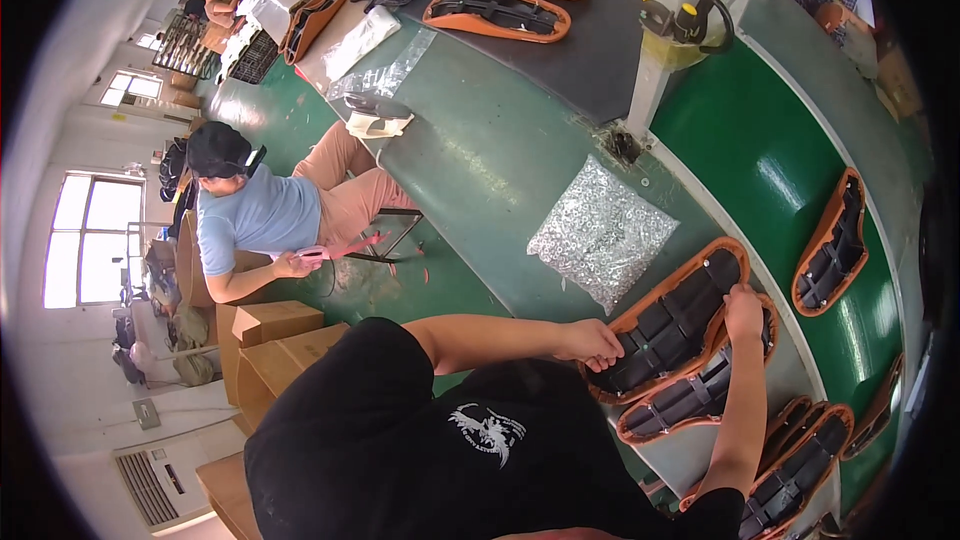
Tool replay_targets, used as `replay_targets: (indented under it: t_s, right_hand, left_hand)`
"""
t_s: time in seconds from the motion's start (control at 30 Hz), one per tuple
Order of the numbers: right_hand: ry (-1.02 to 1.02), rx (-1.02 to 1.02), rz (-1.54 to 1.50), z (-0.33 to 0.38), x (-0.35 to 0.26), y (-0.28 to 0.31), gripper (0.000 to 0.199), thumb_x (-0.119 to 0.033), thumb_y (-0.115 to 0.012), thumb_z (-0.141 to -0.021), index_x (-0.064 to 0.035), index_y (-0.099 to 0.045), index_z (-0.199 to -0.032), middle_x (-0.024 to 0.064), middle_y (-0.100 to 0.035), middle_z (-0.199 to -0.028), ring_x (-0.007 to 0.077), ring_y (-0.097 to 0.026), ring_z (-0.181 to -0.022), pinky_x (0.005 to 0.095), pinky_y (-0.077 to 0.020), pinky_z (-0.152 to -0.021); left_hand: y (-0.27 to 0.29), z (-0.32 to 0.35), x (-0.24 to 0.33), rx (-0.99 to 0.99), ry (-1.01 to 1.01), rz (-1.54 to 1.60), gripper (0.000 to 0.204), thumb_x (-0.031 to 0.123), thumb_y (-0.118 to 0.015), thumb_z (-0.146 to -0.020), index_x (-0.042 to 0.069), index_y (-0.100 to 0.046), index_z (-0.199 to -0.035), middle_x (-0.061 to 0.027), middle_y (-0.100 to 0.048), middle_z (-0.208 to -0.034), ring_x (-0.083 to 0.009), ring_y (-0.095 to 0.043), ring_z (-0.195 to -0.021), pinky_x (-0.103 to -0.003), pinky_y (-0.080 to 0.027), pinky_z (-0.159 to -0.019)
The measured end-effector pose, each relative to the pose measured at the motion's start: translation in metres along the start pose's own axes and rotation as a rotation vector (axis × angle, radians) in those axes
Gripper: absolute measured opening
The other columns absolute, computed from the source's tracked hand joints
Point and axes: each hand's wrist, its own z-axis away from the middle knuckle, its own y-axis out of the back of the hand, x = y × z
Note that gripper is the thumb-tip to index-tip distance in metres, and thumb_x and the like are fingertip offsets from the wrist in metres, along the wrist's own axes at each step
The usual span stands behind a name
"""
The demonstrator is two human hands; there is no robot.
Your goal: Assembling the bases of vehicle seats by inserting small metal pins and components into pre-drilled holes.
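A long rounded panel with a brown padded rim and a black ribbed inside lies in front of me, ribbed side up. My right hand is closed on its rim at the right. At the panel's left end, my left hand has its fingers pinched together over the black inside; whatever is between the fingertips is too small to make out. Beneath it, partly covered, lies a second similar panel. Just beyond the panels sits a clear plastic bag full of small shiny metal pieces.
More brown-rimmed panels lie at the lower right, and another panel rests on the green conveyor belt. A post with a tool holder stands ahead. Two panels lie on a dark mat. A seated person is at the left.
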Motion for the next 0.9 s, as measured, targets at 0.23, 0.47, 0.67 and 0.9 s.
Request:
replay_targets:
  t_s: [0.23, 0.47, 0.67, 0.9]
  right_hand:
    - [-0.177, -0.128, 0.168, -0.008, -0.024, 0.02, 0.035, -0.032, -0.053, -0.104, 0.0005, -0.065, -0.096, 0.0186, -0.069, -0.099, 0.0345, -0.071, -0.091, 0.0432, -0.0587, -0.077]
    - [-0.18, 0.005, 0.147, 0.025, -0.013, -0.011, 0.021, -0.014, -0.057, -0.094, -0.0028, -0.066, -0.109, 0.0197, -0.07, -0.107, 0.0365, -0.071, -0.095, 0.0444, -0.0591, -0.08]
    - [-0.12, 0.28, -0.089, 0.056, -0.07, 0.014, 0.013, -0.01, -0.057, -0.084, -0.0053, -0.069, -0.087, 0.0164, -0.067, -0.096, 0.0368, -0.068, -0.089, 0.0488, -0.0559, -0.083]
    - [0.023, 0.242, -0.98, 0.172, -0.189, -0.01, 0.025, -0.007, -0.064, -0.085, -0.0051, -0.067, -0.11, 0.0149, -0.064, -0.103, 0.0364, -0.067, -0.092, 0.0428, -0.0556, -0.081]
  left_hand:
    - [-0.008, 0.008, 0.01, 0.041, -0.012, -0.004, 0.018, 0.013, -0.064, -0.098, 0.0, -0.068, -0.109, -0.0049, -0.065, -0.089, -0.0135, -0.063, -0.076, -0.027, -0.054, -0.067]
    - [-0.006, 0.001, -0.009, 0.018, 0.044, 0.117, 0.015, 0.01, -0.063, -0.095, -0.001, -0.069, -0.105, -0.0066, -0.066, -0.09, -0.0159, -0.064, -0.076, -0.03, -0.055, -0.067]
    - [0.025, -0.003, -0.021, -0.175, -0.638, -0.638, 0.021, 0.004, -0.073, -0.087, -0.001, -0.071, -0.107, -0.0099, -0.07, -0.11, -0.0182, -0.069, -0.095, -0.033, -0.059, -0.08]
    - [-0.022, 0.006, -0.014, -0.003, 0.007, 0.195, 0.017, 0.016, -0.058, -0.102, 0.003, -0.067, -0.109, -0.0029, -0.062, -0.09, -0.0131, -0.057, -0.073, -0.028, -0.05, -0.068]
